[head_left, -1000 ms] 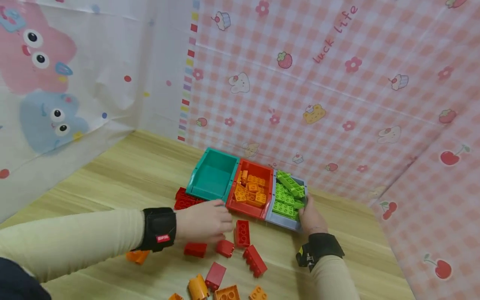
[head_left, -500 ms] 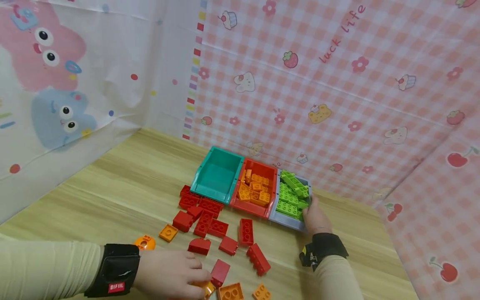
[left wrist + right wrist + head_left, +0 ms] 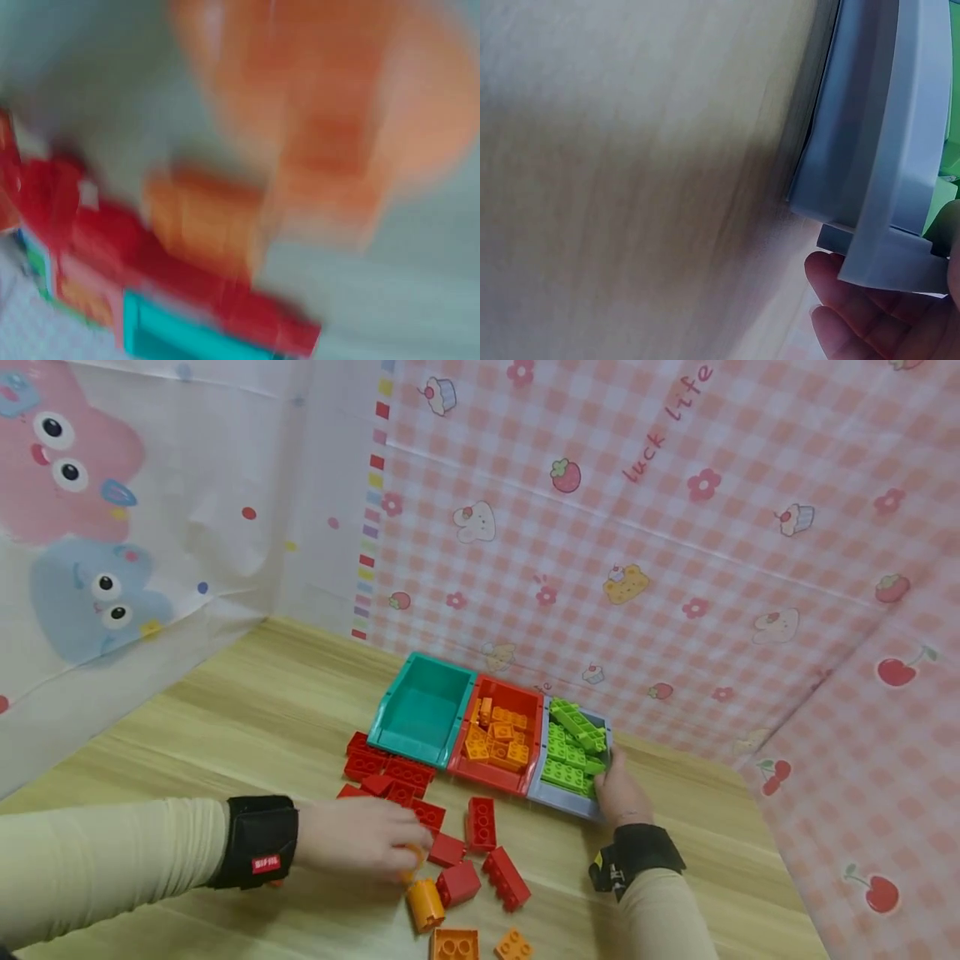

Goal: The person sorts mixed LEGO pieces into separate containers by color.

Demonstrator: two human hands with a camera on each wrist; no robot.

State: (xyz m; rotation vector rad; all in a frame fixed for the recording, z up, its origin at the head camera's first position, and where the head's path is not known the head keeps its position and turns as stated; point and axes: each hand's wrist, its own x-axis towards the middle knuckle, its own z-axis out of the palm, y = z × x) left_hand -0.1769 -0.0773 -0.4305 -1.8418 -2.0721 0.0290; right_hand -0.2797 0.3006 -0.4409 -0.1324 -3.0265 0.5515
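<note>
My left hand (image 3: 363,837) hovers over the loose bricks, its fingers pinching an orange piece (image 3: 411,862). That piece (image 3: 330,150) is large and blurred in the left wrist view. An orange cylinder (image 3: 426,906) stands just below these fingers, against a red brick (image 3: 459,883). My right hand (image 3: 625,789) grips the outer side of the grey bin (image 3: 567,800), which contains green bricks (image 3: 567,775). In the right wrist view, the fingers of this hand (image 3: 889,322) lie under the corner of the grey bin (image 3: 907,259).
Joined to the grey bin are a red bin (image 3: 495,777) with orange bricks and an empty teal bin (image 3: 422,718). Several red bricks (image 3: 482,823) lie in front. Two orange bricks (image 3: 454,945) (image 3: 513,945) are near the bottom edge. Patterned cloth (image 3: 570,543) hangs behind.
My left hand went down to the orange pieces, then rose slightly away from me with one pinched. The cylinder and the red brick beside it have shifted. My right hand stays on the grey bin.
</note>
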